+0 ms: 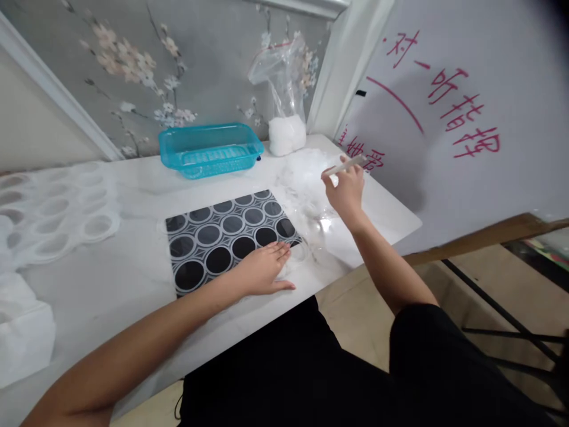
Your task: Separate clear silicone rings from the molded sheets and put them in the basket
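My left hand lies flat, fingers stretched out, over the lower right edge of a dark rectangular sheet with rows of pale-ringed black circles. Above the table to the right, my right hand is closed around a slim white stick-like tool; its exact kind is unclear. Below that hand, crumpled clear plastic is spread over the white tabletop, reaching the right edge of the dark sheet.
A blue translucent basket and a clear zip bag with white contents stand along the wall. White ringed sheets and a white bundle lie at left. A whiteboard with red writing leans at right.
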Motion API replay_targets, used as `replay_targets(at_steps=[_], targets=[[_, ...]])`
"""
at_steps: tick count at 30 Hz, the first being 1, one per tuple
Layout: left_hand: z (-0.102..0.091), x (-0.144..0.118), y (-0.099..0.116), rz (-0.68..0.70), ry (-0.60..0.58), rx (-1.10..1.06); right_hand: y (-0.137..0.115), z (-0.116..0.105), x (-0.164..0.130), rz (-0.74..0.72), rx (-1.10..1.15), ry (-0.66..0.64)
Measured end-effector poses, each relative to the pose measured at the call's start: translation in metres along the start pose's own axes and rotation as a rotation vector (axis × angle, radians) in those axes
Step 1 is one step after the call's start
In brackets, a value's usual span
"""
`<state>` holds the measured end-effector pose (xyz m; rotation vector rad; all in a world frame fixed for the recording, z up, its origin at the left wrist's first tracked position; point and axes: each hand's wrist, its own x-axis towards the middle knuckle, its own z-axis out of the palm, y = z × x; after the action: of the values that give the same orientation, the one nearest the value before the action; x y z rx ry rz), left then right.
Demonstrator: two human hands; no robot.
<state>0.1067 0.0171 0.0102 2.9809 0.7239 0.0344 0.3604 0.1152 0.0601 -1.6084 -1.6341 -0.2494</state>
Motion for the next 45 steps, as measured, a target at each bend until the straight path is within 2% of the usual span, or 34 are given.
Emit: replay_targets(at_steps=[2,4,6,8,15,20,24,26,28,30,31,33,36,37,38,39,42,43,45], targets=[[0.002,0.000,0.001,0.005,0.013,0.016,-0.007,-0.002,-0.028,-0.064,0.162,-0.100],[0.004,0.000,0.002,0.021,0.028,0.034,-0.018,-0.001,-0.064,-0.079,0.399,-0.271],[0.005,0.000,0.003,0.036,0.033,0.059,-0.029,0.002,-0.095,0.027,0.560,-0.430],[0.005,0.000,0.004,0.036,0.025,0.083,-0.036,0.004,-0.113,0.113,0.624,-0.501],[0.004,0.000,0.007,0.018,0.019,0.080,-0.037,0.006,-0.114,0.138,0.613,-0.523],[0.003,-0.001,0.009,0.017,0.027,0.094,-0.036,0.005,-0.114,0.141,0.631,-0.488],[0.004,-0.001,0.010,0.016,0.042,0.066,-0.038,0.003,-0.117,0.090,0.584,-0.495],[0.005,-0.001,0.010,0.014,0.049,0.052,-0.040,0.003,-0.123,-0.008,0.501,-0.469],[0.006,0.000,0.010,0.011,0.044,0.036,-0.040,0.004,-0.127,-0.184,0.352,-0.443],[0.005,0.000,0.010,0.012,0.028,0.018,-0.036,0.007,-0.120,-0.375,0.188,-0.443],[0.004,0.001,0.010,0.012,0.020,0.010,-0.031,0.009,-0.111,-0.422,0.127,-0.419],[0.003,0.001,0.010,0.009,0.003,-0.002,-0.020,0.013,-0.082,-0.384,0.080,-0.274],[0.003,0.001,0.010,0.000,-0.010,-0.016,-0.011,0.014,-0.040,-0.071,0.162,0.128],[0.003,0.000,0.011,-0.003,-0.002,-0.017,-0.014,0.013,-0.033,-0.024,0.218,0.195],[0.003,-0.002,0.012,-0.005,0.014,-0.015,-0.020,0.012,-0.034,-0.030,0.278,0.175],[0.003,-0.005,0.013,-0.007,0.040,-0.012,-0.029,0.012,-0.040,-0.064,0.337,0.099],[0.002,-0.018,0.020,-0.013,0.110,0.001,-0.061,0.010,-0.081,-0.173,0.471,-0.296],[0.001,-0.023,0.022,-0.020,0.116,0.007,-0.069,0.010,-0.096,-0.160,0.513,-0.400],[-0.001,-0.033,0.025,-0.050,0.108,0.022,-0.079,0.011,-0.117,-0.104,0.590,-0.531]])
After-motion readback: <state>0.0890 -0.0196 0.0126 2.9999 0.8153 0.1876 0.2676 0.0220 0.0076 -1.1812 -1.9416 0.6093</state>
